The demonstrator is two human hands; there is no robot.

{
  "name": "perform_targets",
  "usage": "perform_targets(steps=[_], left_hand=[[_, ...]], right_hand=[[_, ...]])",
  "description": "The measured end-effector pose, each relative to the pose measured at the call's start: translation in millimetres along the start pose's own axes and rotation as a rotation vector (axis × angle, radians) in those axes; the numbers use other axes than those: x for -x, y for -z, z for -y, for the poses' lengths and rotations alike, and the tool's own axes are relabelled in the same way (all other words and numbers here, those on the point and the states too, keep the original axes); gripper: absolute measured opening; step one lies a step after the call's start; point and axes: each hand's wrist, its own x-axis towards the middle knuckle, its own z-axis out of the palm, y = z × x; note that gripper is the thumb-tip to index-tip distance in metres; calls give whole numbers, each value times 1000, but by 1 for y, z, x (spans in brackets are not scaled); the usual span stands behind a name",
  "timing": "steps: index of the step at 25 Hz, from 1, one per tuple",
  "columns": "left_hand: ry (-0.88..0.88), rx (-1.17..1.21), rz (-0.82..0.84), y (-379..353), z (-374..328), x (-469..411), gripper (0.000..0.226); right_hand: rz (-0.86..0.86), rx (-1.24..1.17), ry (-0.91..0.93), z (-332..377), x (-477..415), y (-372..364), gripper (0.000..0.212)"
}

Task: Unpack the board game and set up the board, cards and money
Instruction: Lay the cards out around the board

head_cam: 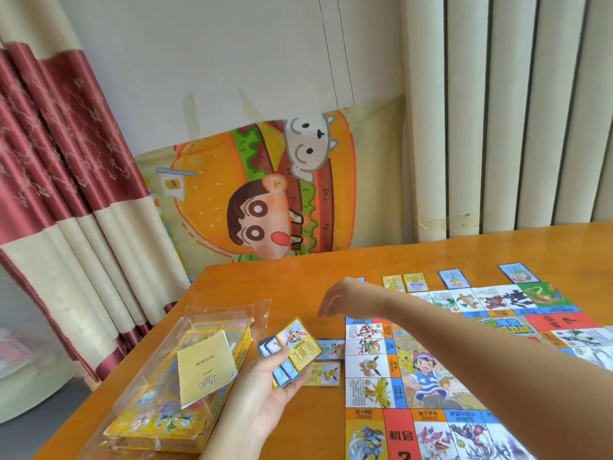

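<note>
Board lies unfolded and flat on the right part of the orange counter, printed side up. Left hand, palm up just left of the board, grips a fanned stack of cards, thumb over the top yellow card. Two single cards lie face up on the counter between that hand and the board's left edge. Four more cards, two yellow and two blue, sit in a row just beyond the board's far edge. Right hand hangs above the counter near the board's far-left corner, fingers drooping and relaxed, nothing seen in them. Yellow game box in clear wrapping sits at the left, with a yellow leaflet lying on it.
</note>
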Motion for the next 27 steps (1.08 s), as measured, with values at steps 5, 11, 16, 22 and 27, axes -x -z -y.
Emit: perform_targets(steps=[5, 11, 16, 22, 27], left_hand=[[-308, -361, 45, -1, -3, 28, 11], [-538, -484, 77, -20, -4, 62, 9], [-535, -570, 151, -34, 0, 73, 7], [-456, -504, 210, -40, -3, 62, 11], [-339, -414, 212, -32, -2, 34, 15]], right_hand=[[22, -230, 51, 33, 47, 21, 27], [-28, -178, 108, 53, 108, 34, 24], [-13, -55, 98, 57, 136, 37, 30], [-127, 7, 14, 49, 117, 39, 24], [-70, -196, -16, 33, 84, 35, 18]])
